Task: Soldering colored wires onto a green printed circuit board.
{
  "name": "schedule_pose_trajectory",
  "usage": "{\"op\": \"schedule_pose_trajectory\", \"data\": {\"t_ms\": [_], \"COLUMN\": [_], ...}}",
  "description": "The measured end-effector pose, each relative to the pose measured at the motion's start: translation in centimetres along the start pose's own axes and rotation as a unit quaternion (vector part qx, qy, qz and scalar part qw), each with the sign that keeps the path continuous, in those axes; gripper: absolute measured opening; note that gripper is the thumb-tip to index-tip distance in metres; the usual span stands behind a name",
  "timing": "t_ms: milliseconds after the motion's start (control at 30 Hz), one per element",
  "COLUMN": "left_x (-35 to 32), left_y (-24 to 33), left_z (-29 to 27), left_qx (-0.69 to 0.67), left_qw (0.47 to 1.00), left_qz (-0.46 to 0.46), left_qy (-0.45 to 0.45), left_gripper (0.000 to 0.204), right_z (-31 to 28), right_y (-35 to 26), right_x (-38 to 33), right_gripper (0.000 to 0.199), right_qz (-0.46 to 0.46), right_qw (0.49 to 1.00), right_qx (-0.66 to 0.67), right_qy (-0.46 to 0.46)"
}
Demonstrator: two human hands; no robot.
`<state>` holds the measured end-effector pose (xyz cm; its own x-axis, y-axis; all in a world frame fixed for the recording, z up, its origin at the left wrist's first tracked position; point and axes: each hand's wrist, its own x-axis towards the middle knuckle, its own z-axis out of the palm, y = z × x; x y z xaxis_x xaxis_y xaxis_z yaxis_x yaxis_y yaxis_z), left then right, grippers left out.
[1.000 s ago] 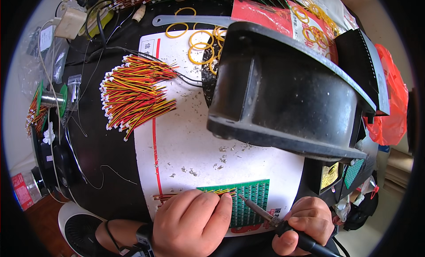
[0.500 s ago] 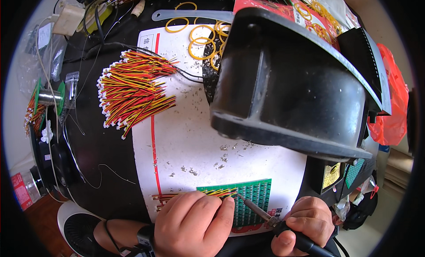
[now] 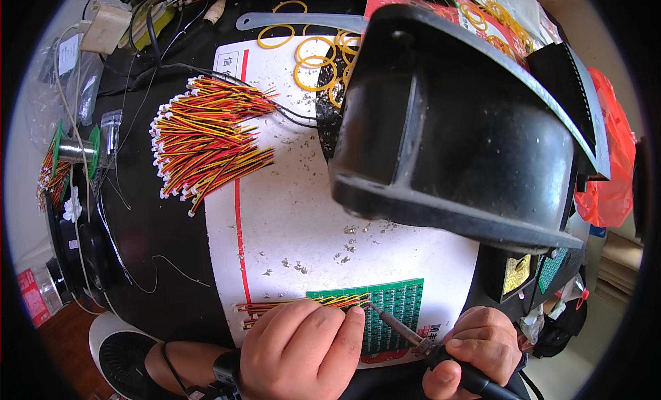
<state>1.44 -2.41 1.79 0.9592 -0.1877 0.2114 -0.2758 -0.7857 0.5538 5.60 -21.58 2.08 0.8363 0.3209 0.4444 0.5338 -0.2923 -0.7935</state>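
A green circuit board panel (image 3: 398,310) lies on a white sheet (image 3: 296,228) close to me. Over its left side my left hand (image 3: 299,345) is closed, its fingertips pressed on a red, yellow and black wire (image 3: 348,300) at the board. More wires with white connectors stick out left of that hand. My right hand (image 3: 482,345) grips a soldering iron (image 3: 399,328) by its dark handle. The iron's tip meets the board beside the wire ends, near my left fingertips. The exact joint is too small to make out.
A large black plastic housing (image 3: 454,131) looms over the sheet's right side. A pile of wires (image 3: 213,138) with white connectors lies at left, near a solder spool (image 3: 76,150). Rubber bands (image 3: 315,73) and metal bits are scattered about. An iron stand with yellow filling (image 3: 515,275) sits right.
Both hands stay almost in place. The iron's tip has shifted very slightly at the wire ends, and the whole view has moved a little.
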Motion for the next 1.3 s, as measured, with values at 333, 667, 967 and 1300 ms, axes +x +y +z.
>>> {"op": "schedule_pose_trajectory", "data": {"t_ms": [333, 667, 967, 1300], "left_x": [0.10, 0.11, 0.03, 0.03], "left_y": [0.34, 0.40, 0.42, 0.19], "left_z": [-0.16, -0.15, -0.11, 0.09], "left_qx": [0.014, 0.015, 0.028, -0.010], "left_qw": [1.000, 1.000, 1.000, 1.000], "left_qz": [-0.005, -0.007, -0.001, -0.011], "left_qy": [-0.003, -0.005, -0.012, 0.005], "left_gripper": [0.011, 0.011, 0.012, 0.010], "right_z": [-0.36, -0.45, -0.29, -0.52], "right_y": [0.35, 0.07, 0.34, -0.02], "right_x": [-0.19, 0.09, -0.28, 0.02], "right_gripper": [0.017, 0.018, 0.018, 0.016], "right_qz": [-0.022, -0.004, -0.021, 0.007], "right_qw": [0.999, 1.000, 0.999, 1.000], "right_qx": [0.046, 0.009, 0.038, 0.016], "right_qy": [0.013, -0.009, 0.010, -0.018]}}
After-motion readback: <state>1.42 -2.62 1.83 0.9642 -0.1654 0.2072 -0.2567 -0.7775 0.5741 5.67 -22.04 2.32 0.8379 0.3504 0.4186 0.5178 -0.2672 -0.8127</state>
